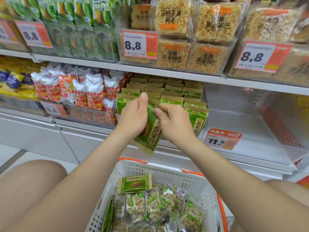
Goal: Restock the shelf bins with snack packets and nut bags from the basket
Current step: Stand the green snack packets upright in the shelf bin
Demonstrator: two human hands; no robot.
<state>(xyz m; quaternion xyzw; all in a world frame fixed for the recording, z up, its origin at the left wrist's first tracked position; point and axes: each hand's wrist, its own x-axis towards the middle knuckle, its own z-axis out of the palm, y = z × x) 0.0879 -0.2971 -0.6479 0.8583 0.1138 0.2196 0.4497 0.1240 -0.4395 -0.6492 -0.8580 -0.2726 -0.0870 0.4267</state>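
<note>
A green and kraft-brown seed bag [149,133] hangs tilted in front of the middle shelf bin [168,91], which holds several rows of the same bags. My left hand [133,114] grips its left upper side, thumb up. My right hand [173,121] pinches its top edge from the right. Below, the white basket [160,168] with orange handles holds one more green seed bag [135,184] lying flat on top of several clear peanut bags [158,203].
Red and white snack packets [78,91] fill the bin to the left. To the right is a clear bin [247,124] with a 11.5 price tag [222,138]. The upper shelf carries rice-crust packs [192,36] and green packets [75,15]. My knees flank the basket.
</note>
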